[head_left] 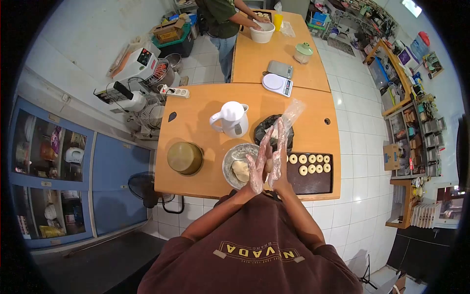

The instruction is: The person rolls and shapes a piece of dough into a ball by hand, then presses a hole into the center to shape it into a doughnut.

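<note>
My left hand (257, 166) and my right hand (278, 159) are raised close together over the table's front edge, both dusted with white flour. A small piece of dough (268, 165) sits between the two palms, and the fingers are stretched out, pointing away from me. Left of my hands, a metal bowl (228, 161) holds a lump of pale dough (241, 170). To the right is a dark baking tray (313, 186) with several ring-shaped dough pieces (303, 170) in rows. Just beyond my hands lies a black plastic bag (260, 130), partly hidden by them.
A white jug (234, 120) and a round olive-coloured container (184, 158) stand on the wooden table (191, 108). Farther off are a white scale (277, 84), a grey scale (280, 69), a lidded jar (303, 53) and a person (220, 24) with hands at a white tub (263, 33).
</note>
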Tool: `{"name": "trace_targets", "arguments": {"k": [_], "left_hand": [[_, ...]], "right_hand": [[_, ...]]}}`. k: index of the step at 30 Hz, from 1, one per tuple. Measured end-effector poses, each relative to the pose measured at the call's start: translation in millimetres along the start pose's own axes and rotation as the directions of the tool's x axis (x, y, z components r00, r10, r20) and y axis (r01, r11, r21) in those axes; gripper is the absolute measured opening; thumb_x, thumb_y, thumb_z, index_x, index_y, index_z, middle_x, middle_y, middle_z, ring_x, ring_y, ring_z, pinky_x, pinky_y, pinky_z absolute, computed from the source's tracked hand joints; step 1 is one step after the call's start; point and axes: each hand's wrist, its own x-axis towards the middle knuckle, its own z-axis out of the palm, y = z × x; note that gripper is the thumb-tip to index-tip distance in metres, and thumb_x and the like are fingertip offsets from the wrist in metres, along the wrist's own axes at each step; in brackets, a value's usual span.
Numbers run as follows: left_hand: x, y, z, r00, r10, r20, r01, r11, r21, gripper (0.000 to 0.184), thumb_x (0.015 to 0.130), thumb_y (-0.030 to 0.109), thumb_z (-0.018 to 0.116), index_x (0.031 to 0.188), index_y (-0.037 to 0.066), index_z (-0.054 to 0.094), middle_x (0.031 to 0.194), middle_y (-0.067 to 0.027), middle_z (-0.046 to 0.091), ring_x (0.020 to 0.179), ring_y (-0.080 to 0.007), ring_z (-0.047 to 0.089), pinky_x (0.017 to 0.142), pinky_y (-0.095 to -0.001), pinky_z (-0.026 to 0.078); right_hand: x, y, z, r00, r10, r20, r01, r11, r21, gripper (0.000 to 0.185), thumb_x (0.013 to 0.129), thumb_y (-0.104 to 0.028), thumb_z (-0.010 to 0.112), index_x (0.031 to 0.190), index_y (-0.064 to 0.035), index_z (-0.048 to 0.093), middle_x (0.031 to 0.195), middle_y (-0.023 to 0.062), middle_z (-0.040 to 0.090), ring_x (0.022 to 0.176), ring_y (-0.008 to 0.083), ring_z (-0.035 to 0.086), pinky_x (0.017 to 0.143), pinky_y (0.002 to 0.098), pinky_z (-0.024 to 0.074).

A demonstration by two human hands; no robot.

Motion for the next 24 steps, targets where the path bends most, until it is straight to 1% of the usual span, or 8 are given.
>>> {"name": "trace_targets", "arguments": {"k": [6,8,12,13,16,20,21,24], "left_hand": [[20.1,11.7,-12.3,0.986,-0.109,-0.125,0.094,0.989,-0.118,0.122,0.082,0.099,0.009,0.169,0.014,0.006,0.176,-0.0031,0.003,0.161,-0.0295,0.007,0.128,-0.0514,0.015],[23.1,6.5,-19.2,0.975,-0.164,-0.15,0.145,0.981,-0.127,0.124,0.079,0.101,0.012,0.169,0.015,0.005,0.176,-0.0015,0.002,0.161,-0.0295,0.008,0.128,-0.0521,0.014],[5.5,-34.9,-13.2,0.988,-0.128,-0.086,0.099,0.953,-0.285,0.099,0.101,0.077,0.005,0.167,0.004,0.01,0.175,-0.0105,0.008,0.162,-0.0256,0.003,0.13,-0.044,-0.002],[1.3,-38.9,-13.0,0.99,-0.138,-0.029,0.122,0.942,-0.311,0.102,0.098,0.081,0.002,0.168,0.008,0.007,0.176,-0.0091,0.007,0.162,-0.0266,0.006,0.131,-0.0441,0.006],[-7.1,-9.8,1.8,0.992,-0.12,-0.025,0.117,0.989,-0.094,0.105,0.096,0.083,0.003,0.168,0.007,0.005,0.176,-0.0094,0.005,0.162,-0.0255,0.006,0.131,-0.0452,0.003],[6.9,4.1,3.3,0.998,-0.044,-0.055,0.033,0.982,-0.186,0.111,0.092,0.088,0.005,0.168,0.006,0.005,0.176,-0.0114,0.006,0.162,-0.0261,0.005,0.131,-0.0443,0.003],[14.1,11.2,1.3,0.999,-0.02,-0.048,0.014,0.991,-0.131,0.113,0.09,0.091,0.008,0.169,0.01,0.006,0.176,-0.0065,0.007,0.162,-0.0261,0.009,0.13,-0.0445,0.007],[23.6,7.5,-6.8,0.977,-0.145,-0.153,0.091,0.944,-0.317,0.114,0.087,0.095,0.012,0.169,0.015,0.009,0.176,0.0005,0.008,0.161,-0.0254,0.013,0.129,-0.0459,0.011]], "right_hand": [[-16.5,-0.8,8.6,0.996,0.038,0.082,-0.037,0.999,-0.015,0.094,0.105,-0.07,0.027,0.166,-0.0005,0.013,0.174,0.0225,0.008,0.16,0.0419,0.007,0.128,0.0527,0.0023],[-20.3,0.0,10.4,0.995,0.019,0.098,-0.014,0.998,-0.055,0.093,0.105,-0.07,0.026,0.166,-0.0007,0.014,0.174,0.0226,0.009,0.16,0.0426,0.006,0.128,0.053,0.0011],[-6.6,-15.0,7.7,0.999,0.035,0.042,-0.026,0.981,-0.193,0.094,0.104,-0.071,0.023,0.165,0.0,0.017,0.173,0.0224,0.012,0.161,0.0414,0.007,0.127,0.0538,-0.0006],[-4.2,-14.1,4.5,0.999,0.032,0.031,-0.026,0.985,-0.17,0.094,0.104,-0.071,0.023,0.165,0.0001,0.017,0.173,0.0225,0.012,0.161,0.0415,0.007,0.127,0.0541,-0.0006],[-2.1,-4.8,-2.7,1.0,0.028,0.009,-0.027,0.998,-0.063,0.094,0.104,-0.071,0.023,0.166,0.0004,0.016,0.173,0.0226,0.012,0.161,0.0418,0.007,0.127,0.0547,-0.0006],[-8.5,4.3,-0.7,0.998,0.053,0.045,-0.053,0.999,-0.006,0.095,0.104,-0.07,0.024,0.166,0.0009,0.014,0.173,0.0228,0.011,0.161,0.0422,0.006,0.127,0.0556,-0.0006],[-9.8,4.7,0.6,0.997,0.052,0.053,-0.052,0.999,-0.001,0.095,0.104,-0.07,0.024,0.166,0.0011,0.014,0.173,0.0229,0.011,0.161,0.0423,0.006,0.127,0.0558,-0.0005],[-17.8,-1.6,4.7,0.998,0.005,0.061,-0.003,0.999,-0.041,0.094,0.104,-0.07,0.024,0.166,0.0012,0.014,0.173,0.0231,0.011,0.16,0.0432,0.006,0.126,0.057,-0.001]]}}
